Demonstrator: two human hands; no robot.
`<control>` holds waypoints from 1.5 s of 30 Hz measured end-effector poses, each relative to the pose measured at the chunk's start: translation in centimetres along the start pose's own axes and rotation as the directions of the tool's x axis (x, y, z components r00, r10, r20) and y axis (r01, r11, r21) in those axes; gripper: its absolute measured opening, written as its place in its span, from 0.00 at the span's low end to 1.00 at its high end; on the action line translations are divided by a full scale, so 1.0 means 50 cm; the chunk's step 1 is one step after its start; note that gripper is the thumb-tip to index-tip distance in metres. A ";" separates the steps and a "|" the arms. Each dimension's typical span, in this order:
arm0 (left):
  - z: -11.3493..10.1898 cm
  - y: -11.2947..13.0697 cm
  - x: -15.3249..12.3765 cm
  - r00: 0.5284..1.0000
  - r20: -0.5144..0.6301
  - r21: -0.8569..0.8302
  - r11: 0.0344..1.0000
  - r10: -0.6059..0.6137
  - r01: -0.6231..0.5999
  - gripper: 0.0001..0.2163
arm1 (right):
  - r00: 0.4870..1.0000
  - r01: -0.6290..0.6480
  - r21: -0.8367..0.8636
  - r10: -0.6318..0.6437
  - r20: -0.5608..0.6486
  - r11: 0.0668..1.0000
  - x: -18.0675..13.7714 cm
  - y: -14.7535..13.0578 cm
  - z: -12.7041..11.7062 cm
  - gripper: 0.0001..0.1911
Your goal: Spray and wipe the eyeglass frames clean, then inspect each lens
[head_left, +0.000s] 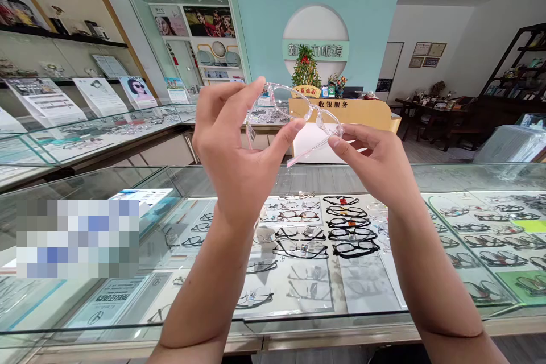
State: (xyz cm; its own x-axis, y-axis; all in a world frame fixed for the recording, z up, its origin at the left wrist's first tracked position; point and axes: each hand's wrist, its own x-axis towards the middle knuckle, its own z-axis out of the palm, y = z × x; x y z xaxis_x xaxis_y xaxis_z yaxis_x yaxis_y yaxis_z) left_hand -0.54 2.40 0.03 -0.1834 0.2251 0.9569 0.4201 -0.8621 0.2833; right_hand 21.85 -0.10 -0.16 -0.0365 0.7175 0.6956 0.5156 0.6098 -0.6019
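Observation:
Both my hands hold up a pair of clear-framed eyeglasses point(314, 109) with pinkish temple arms, raised above the glass counter and tilted down to the right. My left hand point(239, 131) grips the left side, fingertips at the upper corner and thumb near the nose bridge. A small tag hangs at the left temple arm. With thumb and fingers, my right hand point(371, 156) pinches the right hinge area. One temple arm points down and to the left, below the lenses.
Under my arms is a glass display case point(256, 318) with rows of eyeglasses point(352, 234). Further showcases point(106, 131) with standing cards line the left. A cashier counter point(362, 116) with a plant point(306, 68) stands ahead. A plastic-wrapped object point(509, 143) is at right.

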 end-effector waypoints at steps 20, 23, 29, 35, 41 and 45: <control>0.076 -0.062 -0.026 0.970 0.104 -0.346 0.906 -0.222 0.244 0.29 | 0.757 0.347 -0.343 -0.477 -0.446 0.873 -0.010 0.004 0.031 0.27; 0.086 -0.064 -0.029 0.975 0.067 -0.390 0.894 -0.211 0.220 0.30 | 0.705 0.401 -0.412 -0.562 -0.432 0.818 -0.010 0.005 0.036 0.28; 0.100 -0.071 -0.033 0.991 -0.027 -0.441 0.891 -0.133 0.108 0.28 | 0.607 0.484 -0.449 -0.658 -0.446 0.751 0.002 0.007 0.044 0.28; 0.101 -0.074 -0.044 0.985 -0.144 -0.334 0.942 -0.099 0.046 0.33 | 0.679 0.463 -0.358 -0.584 -0.445 0.811 0.008 0.018 0.043 0.24; 0.092 -0.066 -0.054 0.983 -0.177 -0.154 0.988 -0.040 0.013 0.36 | 0.838 0.378 -0.045 -0.363 -0.406 0.925 0.014 0.050 0.033 0.21; 0.088 -0.055 -0.058 0.985 -0.170 -0.059 0.998 -0.028 0.018 0.37 | 0.856 0.340 0.095 -0.266 -0.443 0.936 0.019 0.057 0.027 0.18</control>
State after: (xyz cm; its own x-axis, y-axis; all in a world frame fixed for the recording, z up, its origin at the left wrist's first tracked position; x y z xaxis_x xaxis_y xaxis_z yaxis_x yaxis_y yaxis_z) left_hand 2.75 6.10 -3.23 -0.3438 0.1683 0.9238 0.3637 -0.8832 0.2962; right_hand 22.13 2.77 -1.73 0.2110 0.3031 0.9293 0.3889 0.8462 -0.3643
